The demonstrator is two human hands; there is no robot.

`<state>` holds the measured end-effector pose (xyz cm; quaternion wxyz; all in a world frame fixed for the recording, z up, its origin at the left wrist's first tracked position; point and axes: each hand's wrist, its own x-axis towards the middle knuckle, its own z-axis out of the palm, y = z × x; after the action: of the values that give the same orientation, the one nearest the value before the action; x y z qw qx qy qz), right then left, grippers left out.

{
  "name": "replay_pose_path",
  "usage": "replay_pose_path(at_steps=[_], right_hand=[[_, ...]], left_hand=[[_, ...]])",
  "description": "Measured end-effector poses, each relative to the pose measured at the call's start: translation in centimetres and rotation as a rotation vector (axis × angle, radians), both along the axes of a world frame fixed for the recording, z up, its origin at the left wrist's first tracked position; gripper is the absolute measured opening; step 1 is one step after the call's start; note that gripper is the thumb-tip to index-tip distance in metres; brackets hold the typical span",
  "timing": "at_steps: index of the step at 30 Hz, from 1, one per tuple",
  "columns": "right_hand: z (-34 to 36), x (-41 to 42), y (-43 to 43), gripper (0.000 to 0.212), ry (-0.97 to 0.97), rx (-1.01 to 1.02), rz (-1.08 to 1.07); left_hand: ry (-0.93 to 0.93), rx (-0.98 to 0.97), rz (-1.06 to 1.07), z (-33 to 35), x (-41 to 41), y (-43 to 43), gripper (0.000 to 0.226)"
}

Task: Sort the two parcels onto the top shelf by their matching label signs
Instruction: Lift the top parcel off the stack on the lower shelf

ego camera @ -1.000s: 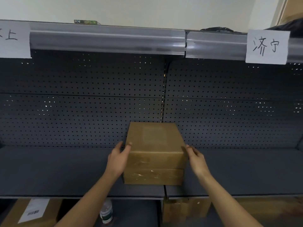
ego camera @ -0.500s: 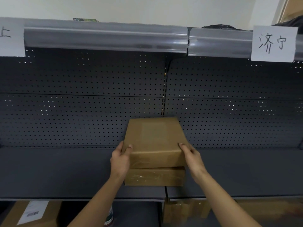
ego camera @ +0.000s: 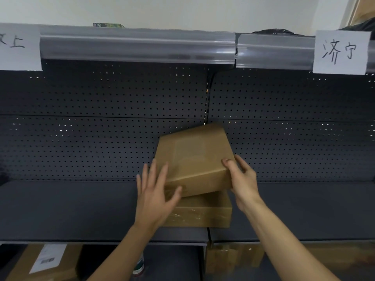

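Note:
Two brown cardboard parcels are stacked on the dark middle shelf. The upper parcel is tilted, its right side raised off the lower parcel, which lies flat. My right hand grips the upper parcel's near right corner, thumb on top. My left hand is spread flat against its near left side, fingers apart. The top shelf's rail carries a white paper sign at the left and another at the right, both handwritten.
A dark pegboard back panel spans behind the shelf. Black bags and a small green box lie on the top shelf. Below are cardboard boxes, one with a white label, and a bottle.
The upper parcel has been lifted and tilted, right side up, off the lower one. My left hand has let go of its corner and spread against its side.

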<state>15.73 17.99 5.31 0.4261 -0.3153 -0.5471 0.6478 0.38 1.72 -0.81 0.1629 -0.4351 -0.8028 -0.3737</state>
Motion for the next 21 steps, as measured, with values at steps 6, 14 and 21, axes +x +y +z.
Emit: replay_pose_path(at_steps=[6, 14, 21], right_hand=[[1.0, -0.3, -1.0, 0.06, 0.005, 0.035, -0.002], [1.6, 0.5, -2.4, 0.074, -0.057, 0.168, 0.066], [-0.1, 2.6, -3.0, 0.085, -0.02, 0.216, 0.084]], left_hand=[[0.379, -0.306, 0.137, 1.2, 2.2, 1.1, 0.11], [0.339, -0.181, 0.164, 1.1, 2.3, 1.0, 0.098], [-0.31, 0.258, 0.1, 1.3, 3.6, -0.8, 0.105]])
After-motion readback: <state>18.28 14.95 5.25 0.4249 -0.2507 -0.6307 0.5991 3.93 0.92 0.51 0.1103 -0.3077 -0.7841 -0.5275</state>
